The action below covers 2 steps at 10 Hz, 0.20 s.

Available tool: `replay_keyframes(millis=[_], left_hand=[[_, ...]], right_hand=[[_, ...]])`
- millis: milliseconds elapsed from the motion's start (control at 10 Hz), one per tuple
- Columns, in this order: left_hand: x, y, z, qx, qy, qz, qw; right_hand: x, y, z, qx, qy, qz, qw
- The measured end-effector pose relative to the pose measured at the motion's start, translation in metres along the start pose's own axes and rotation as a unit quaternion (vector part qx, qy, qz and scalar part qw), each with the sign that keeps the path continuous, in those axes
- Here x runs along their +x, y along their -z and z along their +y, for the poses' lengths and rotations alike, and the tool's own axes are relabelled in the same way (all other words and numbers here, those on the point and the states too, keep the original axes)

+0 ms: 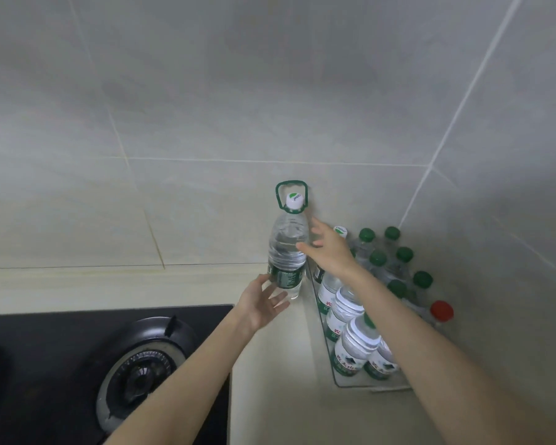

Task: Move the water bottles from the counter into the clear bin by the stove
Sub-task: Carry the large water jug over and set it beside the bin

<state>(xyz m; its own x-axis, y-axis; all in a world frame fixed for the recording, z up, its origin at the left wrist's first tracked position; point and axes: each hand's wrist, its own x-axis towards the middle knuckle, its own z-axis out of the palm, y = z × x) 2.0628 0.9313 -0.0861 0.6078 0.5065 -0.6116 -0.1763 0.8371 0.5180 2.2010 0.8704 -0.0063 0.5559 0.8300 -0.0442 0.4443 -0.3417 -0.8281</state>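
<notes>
A large clear water bottle (288, 248) with a white cap, a green carry handle and a green label stands upright on the counter against the wall. My left hand (262, 305) reaches its base from the lower left, fingers spread and touching its lower part. My right hand (326, 247) is at the bottle's right shoulder, fingers straight and touching or nearly touching it. To the right, the clear bin (337, 379) sits in the corner and holds several smaller bottles (353, 345) with green caps, plus one red cap (441, 309).
A black gas stove (109, 358) with a round burner fills the lower left. The beige counter (276, 396) runs between stove and bin. Tiled walls (206, 123) close off the back and the right side.
</notes>
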Motion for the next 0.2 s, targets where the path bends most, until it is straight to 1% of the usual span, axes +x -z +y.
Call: replay_keyframes(millis=[100, 200], left_hand=[[-0.025, 0.001, 0.014, -0.001, -0.039, -0.004, 0.999], [-0.050, -0.001, 0.021, 0.034, -0.076, -0.011, 0.996]], right_hand=[[-0.022, 0.012, -0.004, 0.023, 0.005, 0.010, 1.000], [-0.048, 0.024, -0.012, 0.048, 0.013, 0.014, 0.999]])
